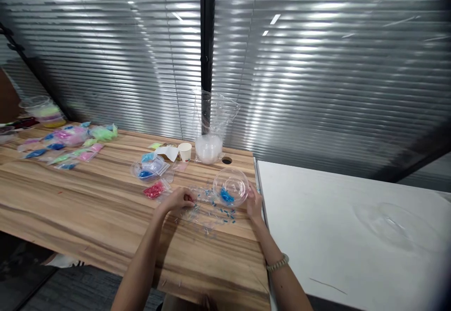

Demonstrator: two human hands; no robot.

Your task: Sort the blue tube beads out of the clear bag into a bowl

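My right hand (pixel 254 202) grips the right rim of a clear plastic bowl (pixel 240 179), tilted over the wooden table. A small heap of blue tube-shaped pieces (pixel 226 196) lies inside it. My left hand (pixel 181 199) is at the left edge of a scatter of clear and blue pieces (pixel 207 214) on the tabletop, its fingers curled together. Whatever is between those fingers is too small to make out. Just beyond the left wrist is a small bag of red pieces (pixel 154 190).
Behind the hands stand a paper cup (pixel 185 151), a clear bag of white material (pixel 209 148) and a lidded tub with blue contents (pixel 150 169). Many coloured bags (pixel 73 136) lie far left. A round table hole (pixel 227 160) and a white table (pixel 338 226) are to the right.
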